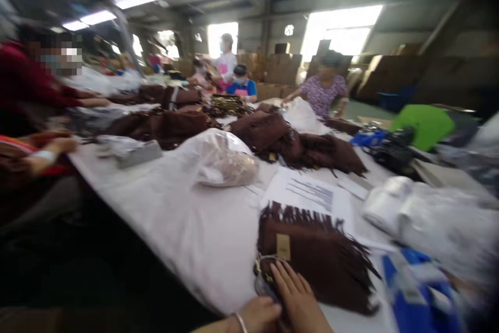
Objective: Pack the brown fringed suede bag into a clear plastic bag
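Resting at the bottom edge of the view, your right hand (pixel 298 296) lies flat, fingers (pixel 286 277) spread open, on the near corner of a brown fringed bag (pixel 315 250); it presses rather than grips. Your left hand (pixel 259 315) sits just beside it, curled at the bag's lower left corner, touching it; whether it has hold of anything you cannot tell from this blurred view. A thin bracelet (pixel 240 321) circles the left wrist.

The bag lies on the white-covered bench (pixel 187 218), near its front edge, a tan tag (pixel 283 246) on its face. A printed sheet (pixel 307 192) lies just behind the bag. A clear plastic bag (pixel 224 159) sits further back, left of centre. More brown bags (pixel 296 143) are piled beyond. White rolls (pixel 390 203) lie to the right. Other people work along the far sides.
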{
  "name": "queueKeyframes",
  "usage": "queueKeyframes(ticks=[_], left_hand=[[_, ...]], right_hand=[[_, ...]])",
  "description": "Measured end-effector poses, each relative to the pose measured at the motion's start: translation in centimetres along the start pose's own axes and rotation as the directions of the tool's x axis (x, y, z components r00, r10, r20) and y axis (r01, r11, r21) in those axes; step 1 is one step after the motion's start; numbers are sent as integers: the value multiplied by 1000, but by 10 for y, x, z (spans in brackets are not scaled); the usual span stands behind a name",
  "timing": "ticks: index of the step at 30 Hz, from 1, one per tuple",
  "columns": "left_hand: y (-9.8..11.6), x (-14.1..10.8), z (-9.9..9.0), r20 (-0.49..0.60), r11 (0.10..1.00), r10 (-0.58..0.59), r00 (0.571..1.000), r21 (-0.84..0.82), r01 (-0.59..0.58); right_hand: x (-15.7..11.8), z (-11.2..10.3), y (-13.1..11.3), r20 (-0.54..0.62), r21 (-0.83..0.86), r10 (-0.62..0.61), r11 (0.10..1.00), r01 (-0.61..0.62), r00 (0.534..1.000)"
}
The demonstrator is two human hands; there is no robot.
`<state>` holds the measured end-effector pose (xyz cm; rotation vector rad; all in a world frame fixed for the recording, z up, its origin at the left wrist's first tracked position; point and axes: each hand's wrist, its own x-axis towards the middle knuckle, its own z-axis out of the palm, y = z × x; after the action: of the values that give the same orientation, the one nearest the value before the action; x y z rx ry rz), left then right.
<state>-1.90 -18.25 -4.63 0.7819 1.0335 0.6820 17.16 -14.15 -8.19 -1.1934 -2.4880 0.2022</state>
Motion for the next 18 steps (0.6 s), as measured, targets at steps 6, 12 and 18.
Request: queueKeyframes(ticks=[6,12,18], left_hand=[[-10,5,-8,100,945,-230,968,-215,247],[-6,5,-3,40,906,-242,970,-347,240],[-1,27,22,104,928,-90,990,-352,122]], right_hand=[[19,-40,-6,210,-8,66,998,-65,976],[52,-37,-5,160,-223,181,964,-143,970],[82,-68,12,164,3,151,988,-154,975]])
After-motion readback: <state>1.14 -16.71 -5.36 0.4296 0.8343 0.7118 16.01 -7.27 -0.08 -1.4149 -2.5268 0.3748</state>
